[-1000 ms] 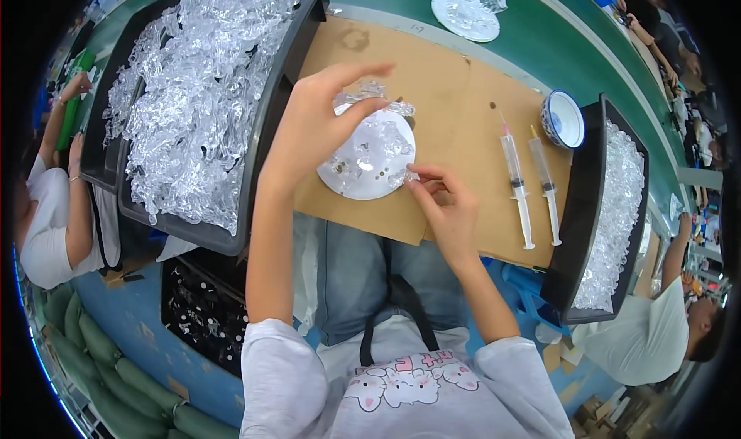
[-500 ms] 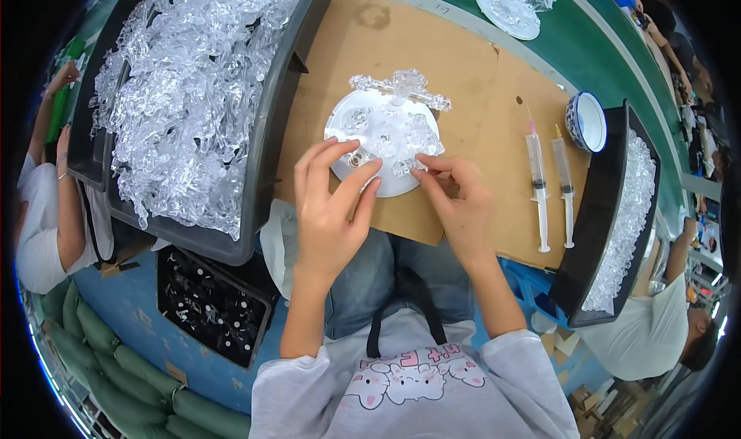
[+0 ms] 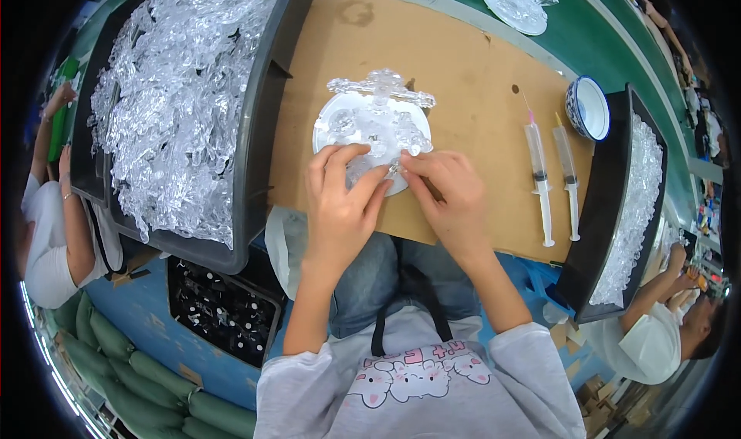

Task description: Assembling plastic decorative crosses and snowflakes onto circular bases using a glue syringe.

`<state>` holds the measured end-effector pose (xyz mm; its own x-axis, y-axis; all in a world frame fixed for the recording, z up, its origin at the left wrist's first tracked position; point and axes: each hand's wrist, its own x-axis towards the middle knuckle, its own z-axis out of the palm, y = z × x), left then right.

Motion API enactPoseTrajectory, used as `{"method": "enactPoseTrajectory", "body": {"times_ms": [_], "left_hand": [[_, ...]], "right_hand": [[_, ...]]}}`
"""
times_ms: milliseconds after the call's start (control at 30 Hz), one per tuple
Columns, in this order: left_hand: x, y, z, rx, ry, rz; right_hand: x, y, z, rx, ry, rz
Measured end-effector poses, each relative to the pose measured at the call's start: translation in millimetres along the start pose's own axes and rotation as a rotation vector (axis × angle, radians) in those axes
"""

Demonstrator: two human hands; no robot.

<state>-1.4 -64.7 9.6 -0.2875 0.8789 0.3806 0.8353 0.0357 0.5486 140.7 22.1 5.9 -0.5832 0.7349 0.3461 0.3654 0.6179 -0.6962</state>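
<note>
A white round plate [image 3: 323,136] lies on the cardboard sheet in front of me, with several clear plastic parts [image 3: 409,134] spread over it. At its far edge a longer clear piece with a crossbar [image 3: 384,88] rests partly past the rim. My left hand [image 3: 337,203] is over the plate's near left edge, thumb and forefinger closed together around a small clear plastic piece, largely hidden. My right hand [image 3: 451,200] pinches at the same piece from the near right, fingertips almost meeting those of the left. Fingers cover much of what they hold.
A black bin heaped with clear parts [image 3: 185,107] stands left; a narrower black tray [image 3: 610,207] of clear pieces stands right. Two syringes [image 3: 539,176] and a blue-and-white bowl [image 3: 593,108] lie between. Another loaded white plate [image 3: 509,6] is far right. Co-workers sit on both sides.
The view has shifted slightly, so the plate appears a little further left. My hands have come closer together over its near edge, the right fingertips now nearer the left ones.
</note>
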Motion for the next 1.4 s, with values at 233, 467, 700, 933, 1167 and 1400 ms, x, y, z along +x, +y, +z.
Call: {"method": "enactPoseTrajectory", "body": {"times_ms": [233, 467, 700, 933, 1167, 1400], "left_hand": [[4.5, 2.4, -3.1, -0.031, 0.012, -0.036], [6.0, 1.5, -5.7, 0.005, -0.046, -0.045], [4.5, 2.4, -3.9, 0.023, -0.033, -0.045], [0.8, 0.2, -0.5, 0.037, -0.016, -0.043], [2.0, -0.4, -1.2, 0.046, -0.026, -0.035], [1.6, -2.3, -2.1, 0.05, -0.035, -0.029]], "right_hand": [[-40.6, 18.5, -94.2, -0.36, 0.226, 0.281], [-72.1, 52.1, -123.2, -0.374, 0.085, 0.33], [-72.4, 60.1, -121.9, -0.225, 0.076, 0.287], [-116.1, 23.3, -121.6, 0.168, -0.003, 0.198], [-115.4, 7.7, -101.2, 0.202, -0.239, 0.208], [-108.3, 6.8, -90.4, 0.129, -0.23, 0.18]]}}
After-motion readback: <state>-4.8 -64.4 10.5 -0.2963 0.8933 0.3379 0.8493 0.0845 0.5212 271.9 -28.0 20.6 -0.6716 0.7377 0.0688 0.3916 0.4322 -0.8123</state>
